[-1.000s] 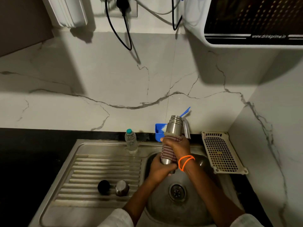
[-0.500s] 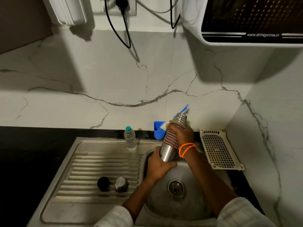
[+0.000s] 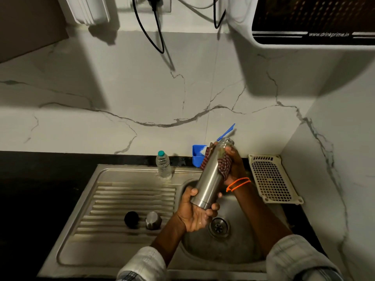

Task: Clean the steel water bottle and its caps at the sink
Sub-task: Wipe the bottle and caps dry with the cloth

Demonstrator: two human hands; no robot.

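The steel water bottle (image 3: 211, 177) is uncapped and tilted over the sink basin (image 3: 223, 250), its mouth pointing up and to the right. My left hand (image 3: 194, 213) grips its base from below. My right hand (image 3: 233, 163) holds a striped red-and-white cloth (image 3: 224, 166) wrapped round the bottle's upper part near the neck. Two caps lie on the ribbed drainboard (image 3: 113, 199) to the left: a black cap (image 3: 131, 219) and a steel cap (image 3: 153, 220), side by side.
A small clear plastic bottle (image 3: 163, 164) with a teal lid stands at the sink's back rim. Behind the hands sits a blue holder (image 3: 197, 156) with a blue brush handle (image 3: 226, 132). A cream perforated tray (image 3: 272, 178) lies on the black counter at right. Cables hang on the wall.
The bottle has tilted further, its mouth swinging right. My right hand and cloth slid from the middle of the body up to the neck. My left hand stays at the base.
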